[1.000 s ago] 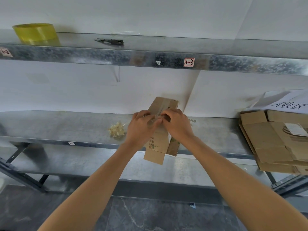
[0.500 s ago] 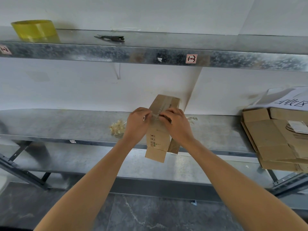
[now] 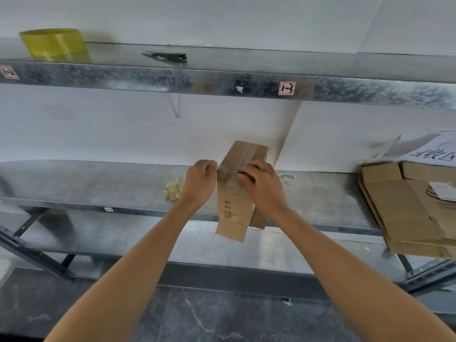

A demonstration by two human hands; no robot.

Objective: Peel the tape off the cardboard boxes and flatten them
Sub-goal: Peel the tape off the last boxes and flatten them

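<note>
left hand (image 3: pixel 201 180) pinching clear tape (image 3: pixel 225 172), right hand (image 3: pixel 262 183) gripping cardboard box (image 3: pixel 234 211), shelf label 1-2 (image 3: pixel 8 72), shelf label 1-3 (image 3: pixel 287 88)

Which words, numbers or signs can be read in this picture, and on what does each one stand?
"1-3": red-framed label on the upper shelf edge.
"1-2": left label on the same edge.
Small label, lower shelf edge: too small.
Printed symbols on the cardboard box: too small.
White sheet: large handwriting, upside down, unreadable.
</note>
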